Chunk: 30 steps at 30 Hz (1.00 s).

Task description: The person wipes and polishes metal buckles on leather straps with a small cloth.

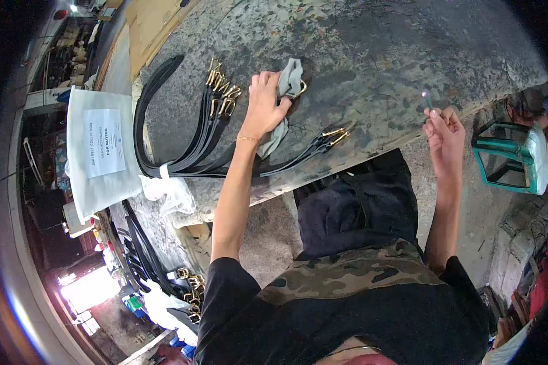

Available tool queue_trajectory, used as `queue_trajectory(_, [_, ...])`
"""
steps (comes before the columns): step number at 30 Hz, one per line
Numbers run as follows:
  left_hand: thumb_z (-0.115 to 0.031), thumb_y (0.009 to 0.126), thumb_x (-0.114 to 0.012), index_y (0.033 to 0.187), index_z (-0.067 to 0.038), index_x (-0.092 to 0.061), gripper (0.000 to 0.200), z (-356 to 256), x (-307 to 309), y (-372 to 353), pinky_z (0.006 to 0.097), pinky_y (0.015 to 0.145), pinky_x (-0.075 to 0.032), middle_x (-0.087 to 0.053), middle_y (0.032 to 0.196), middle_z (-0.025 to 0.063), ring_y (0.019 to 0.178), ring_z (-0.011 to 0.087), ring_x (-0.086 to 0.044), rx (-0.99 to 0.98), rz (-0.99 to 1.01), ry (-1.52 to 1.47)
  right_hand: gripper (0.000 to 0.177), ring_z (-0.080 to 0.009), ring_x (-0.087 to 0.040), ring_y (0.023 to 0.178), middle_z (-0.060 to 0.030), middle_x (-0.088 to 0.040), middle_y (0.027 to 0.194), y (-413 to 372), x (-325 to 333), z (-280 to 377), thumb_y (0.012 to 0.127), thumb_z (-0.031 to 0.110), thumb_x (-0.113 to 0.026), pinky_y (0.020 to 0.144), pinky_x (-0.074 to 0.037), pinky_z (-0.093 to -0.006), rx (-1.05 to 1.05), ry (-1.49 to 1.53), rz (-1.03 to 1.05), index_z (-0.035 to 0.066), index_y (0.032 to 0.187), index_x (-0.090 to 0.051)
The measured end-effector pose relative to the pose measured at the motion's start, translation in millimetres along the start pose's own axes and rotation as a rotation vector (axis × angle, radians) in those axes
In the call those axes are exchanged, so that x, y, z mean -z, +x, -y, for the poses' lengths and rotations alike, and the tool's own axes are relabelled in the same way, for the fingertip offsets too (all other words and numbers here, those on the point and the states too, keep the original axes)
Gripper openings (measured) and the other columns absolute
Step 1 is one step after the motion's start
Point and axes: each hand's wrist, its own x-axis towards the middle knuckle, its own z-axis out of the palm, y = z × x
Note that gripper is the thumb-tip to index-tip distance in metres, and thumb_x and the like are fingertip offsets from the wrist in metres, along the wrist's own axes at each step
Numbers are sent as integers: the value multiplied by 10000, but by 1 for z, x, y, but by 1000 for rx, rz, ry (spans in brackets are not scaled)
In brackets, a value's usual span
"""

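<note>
My left hand [265, 104] is on the worktable, fingers curled against a crumpled grey cloth [290, 78]. A gold buckle [303, 89] pokes out at the cloth's right side; what it is attached to is hidden. Raised near the table's front edge, my right hand [442, 126] pinches a slim teal stick-like thing [429, 101] with a bright pinkish-white tip. To the left of my left hand lies a bundle of black belts [192, 152] with gold buckles [222, 91]. A few more belts [310, 148] stretch beneath my left forearm, their buckles [336, 135] near the front edge.
A white packet with a printed label [105, 143] stands at the table's left. Beside it is a white plastic bag [167, 190]. More belts with buckles [192, 292] hang at lower left. A green-framed stool [510, 155] is on the floor at right, past the stained tabletop [371, 61].
</note>
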Motion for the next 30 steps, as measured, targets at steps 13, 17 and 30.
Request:
queue_trajectory(13, [2,750,-571,1211,20,-550,461,-168,-54,125,493,1040,-383,-517,1209,270,1170,423,-478,-261,-454,11,258,-112,-527,723,-105,-672,953,3,72,93,947,1,-613,698,-451,-258,351,31,-226,88,735,-494])
queue_trajectory(17, [30,727,-547,1237,37,-549,510,-215,-168,108,501,1108,-336,-500,1342,280,1292,423,-447,-273,-114,-254,255,-119,-516,726,-110,-665,993,-13,87,98,959,19,-604,717,-434,-265,384,84,-270,80,734,-499])
queue_trajectory(30, [-258,890,-537,858,-33,-713,288,-207,2,48,378,679,-518,-698,809,170,703,276,-659,-206,101,-1093,126,-129,-508,719,-122,-673,990,-1,145,106,981,83,-593,683,-443,-275,404,3,-275,-1,887,-584])
